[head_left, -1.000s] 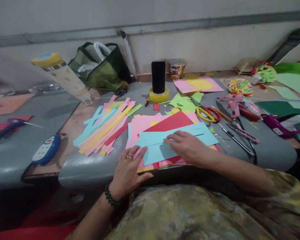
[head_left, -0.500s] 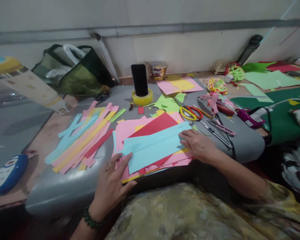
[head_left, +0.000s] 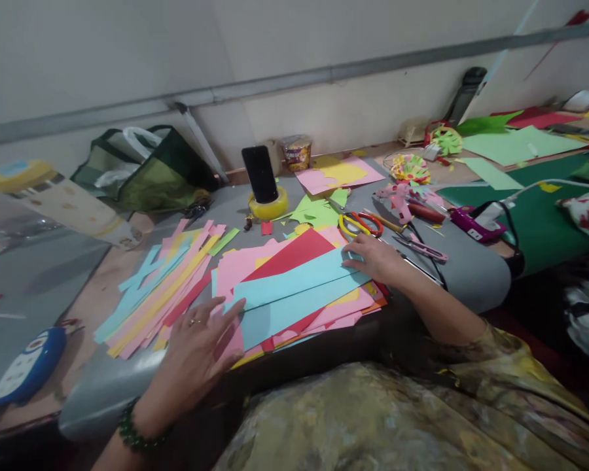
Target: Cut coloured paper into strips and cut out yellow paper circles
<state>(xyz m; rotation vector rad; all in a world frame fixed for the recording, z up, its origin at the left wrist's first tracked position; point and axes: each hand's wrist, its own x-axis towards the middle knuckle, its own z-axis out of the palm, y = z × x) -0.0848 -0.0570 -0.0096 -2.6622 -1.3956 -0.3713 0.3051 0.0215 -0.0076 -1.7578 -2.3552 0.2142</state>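
Note:
Two light blue pieces of paper lie over a mixed pile: a long light blue paper strip (head_left: pixel 285 278) along the top and a wider light blue sheet (head_left: pixel 294 311) just below, a dark line between them. My left hand (head_left: pixel 196 333), with a ring and a green bead bracelet, has its fingers apart, fingertips at the strip's left end. My right hand (head_left: pixel 375 258) has its fingers together over the strip's right end and grips it there; its thumb is hidden. Beneath are a red sheet (head_left: pixel 299 252) and pink sheets (head_left: pixel 248 258).
Cut paper strips (head_left: pixel 161 288) fan out on the left. Scissors (head_left: pixel 358 224), a pink glue gun (head_left: pixel 400 201) and a pink cutter (head_left: pixel 425 248) lie right. Behind stand a phone (head_left: pixel 260 173) on a yellow tape roll (head_left: pixel 268 206) and a noodle cup (head_left: pixel 297 154). A blue case (head_left: pixel 32 366) sits far left.
The view has turned slightly. My left hand has slid a little left along the paper's end. A dark gap now shows more clearly below the light blue strip.

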